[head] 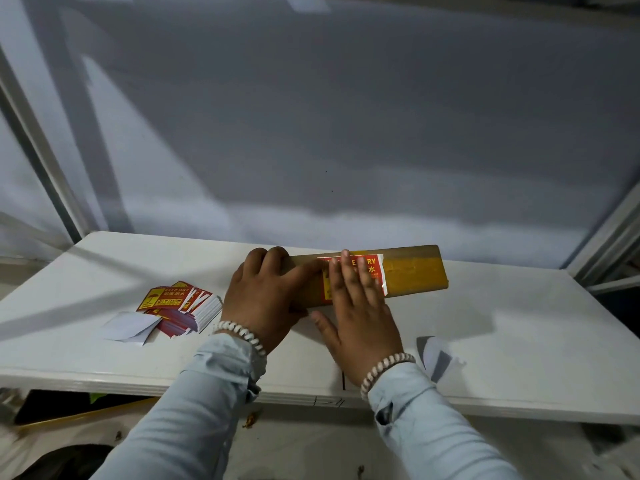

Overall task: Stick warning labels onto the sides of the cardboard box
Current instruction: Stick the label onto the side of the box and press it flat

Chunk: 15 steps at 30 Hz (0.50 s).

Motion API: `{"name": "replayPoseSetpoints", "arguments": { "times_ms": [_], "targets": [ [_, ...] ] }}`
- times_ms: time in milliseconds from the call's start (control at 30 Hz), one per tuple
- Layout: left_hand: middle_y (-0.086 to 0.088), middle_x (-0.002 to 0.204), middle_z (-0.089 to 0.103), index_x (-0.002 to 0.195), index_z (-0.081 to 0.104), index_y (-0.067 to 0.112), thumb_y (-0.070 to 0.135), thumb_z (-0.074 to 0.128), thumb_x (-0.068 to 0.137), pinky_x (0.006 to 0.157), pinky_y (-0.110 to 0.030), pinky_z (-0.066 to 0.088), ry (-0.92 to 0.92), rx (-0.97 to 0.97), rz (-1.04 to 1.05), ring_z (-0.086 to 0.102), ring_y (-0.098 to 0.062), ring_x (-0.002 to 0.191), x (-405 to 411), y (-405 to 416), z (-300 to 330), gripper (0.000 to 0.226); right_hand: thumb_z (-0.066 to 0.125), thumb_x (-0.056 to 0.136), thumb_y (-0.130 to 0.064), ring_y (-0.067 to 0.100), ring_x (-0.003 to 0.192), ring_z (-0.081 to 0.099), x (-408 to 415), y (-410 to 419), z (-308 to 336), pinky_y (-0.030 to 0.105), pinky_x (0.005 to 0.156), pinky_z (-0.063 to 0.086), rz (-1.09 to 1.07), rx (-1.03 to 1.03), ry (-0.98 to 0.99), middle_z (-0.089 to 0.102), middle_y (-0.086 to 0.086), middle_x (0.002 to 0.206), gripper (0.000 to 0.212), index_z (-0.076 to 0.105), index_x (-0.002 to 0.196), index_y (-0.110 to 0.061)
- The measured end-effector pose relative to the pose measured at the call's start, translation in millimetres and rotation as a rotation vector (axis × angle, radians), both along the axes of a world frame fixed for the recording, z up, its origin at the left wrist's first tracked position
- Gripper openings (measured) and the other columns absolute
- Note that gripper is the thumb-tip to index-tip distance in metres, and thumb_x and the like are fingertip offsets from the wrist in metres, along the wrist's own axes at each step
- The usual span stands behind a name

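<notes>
So here the person has the cardboard box (412,271) lying flat on the white table (519,327), toward the far edge, roughly at 12 o'clock from their arms. It's a long, thin brown box, lying left to right, with yellowish tape over its right part.

One red warning label (372,271) is on the upward face near the middle of the box. The right hand (360,306) lies flat over it, fingers straight and spread, pressing it down, not gripping anything. The label's right edge looks a bit lifted or wrinkled at about 3 o'clock from the fingers, so it probably isn't fully smoothed.

The left hand (266,296) sits on the left end of the box, at 9 o'clock from the label, fingers curled over the far edge to hold the box steady while its thumb points along the face toward the label.

The stack of labels (180,310) is at 9 o'clock from the box, fanned out messily, well apart from it, with a white backing sheet (133,327) just beside it. Another peeled backing paper (438,356) lies at 5 o'clock from the box, near the table's front edge.

Progress guess: one label nearly on, this face only. The other sides aren't visible, so there's no telling if they're labelled. Likely more to go.
</notes>
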<state>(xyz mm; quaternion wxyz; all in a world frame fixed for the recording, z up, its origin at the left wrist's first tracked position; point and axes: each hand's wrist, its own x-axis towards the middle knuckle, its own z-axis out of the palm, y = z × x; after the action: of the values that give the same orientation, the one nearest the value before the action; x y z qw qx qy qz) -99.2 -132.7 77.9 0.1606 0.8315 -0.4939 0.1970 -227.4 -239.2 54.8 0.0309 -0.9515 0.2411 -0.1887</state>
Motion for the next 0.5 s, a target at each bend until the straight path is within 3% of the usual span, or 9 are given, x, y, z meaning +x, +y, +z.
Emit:
{"name": "replayPoseSetpoints", "arguments": {
  "times_ms": [300, 400, 500],
  "targets": [
    [-0.006, 0.114, 0.053, 0.132, 0.039, 0.047, 0.039, 0.084, 0.054, 0.08, -0.043, 0.048, 0.002, 0.005, 0.006, 0.047, -0.033, 0.107, -1, -2, -1, 0.09, 0.004, 0.084, -0.065, 0.011, 0.142, -0.022, -14, -19, 3, 0.029, 0.109, -0.016, -0.061, 0.026, 0.002, -0.027, -0.013, 0.15, 0.07, -0.027, 0.139, -0.034],
    [-0.006, 0.115, 0.053, 0.133, 0.039, 0.046, 0.04, 0.083, 0.056, 0.081, -0.044, 0.048, -0.001, 0.009, 0.015, 0.046, -0.033, 0.108, -1, -2, -1, 0.09, 0.006, 0.086, -0.063, 0.013, 0.143, -0.021, -11, -17, 1, 0.03, 0.111, -0.014, -0.06, 0.006, -0.018, -0.021, -0.01, 0.155, 0.072, -0.021, 0.144, -0.031],
    [-0.007, 0.116, 0.052, 0.134, 0.038, 0.046, 0.04, 0.083, 0.057, 0.081, -0.044, 0.047, 0.004, 0.007, 0.017, 0.046, -0.033, 0.108, -1, -3, -1, 0.089, 0.021, 0.091, -0.057, 0.015, 0.146, -0.009, -12, -16, 3, 0.034, 0.118, -0.001, -0.049, 0.035, -0.038, -0.004, -0.006, 0.16, 0.07, -0.004, 0.15, -0.027]
  ]
}}
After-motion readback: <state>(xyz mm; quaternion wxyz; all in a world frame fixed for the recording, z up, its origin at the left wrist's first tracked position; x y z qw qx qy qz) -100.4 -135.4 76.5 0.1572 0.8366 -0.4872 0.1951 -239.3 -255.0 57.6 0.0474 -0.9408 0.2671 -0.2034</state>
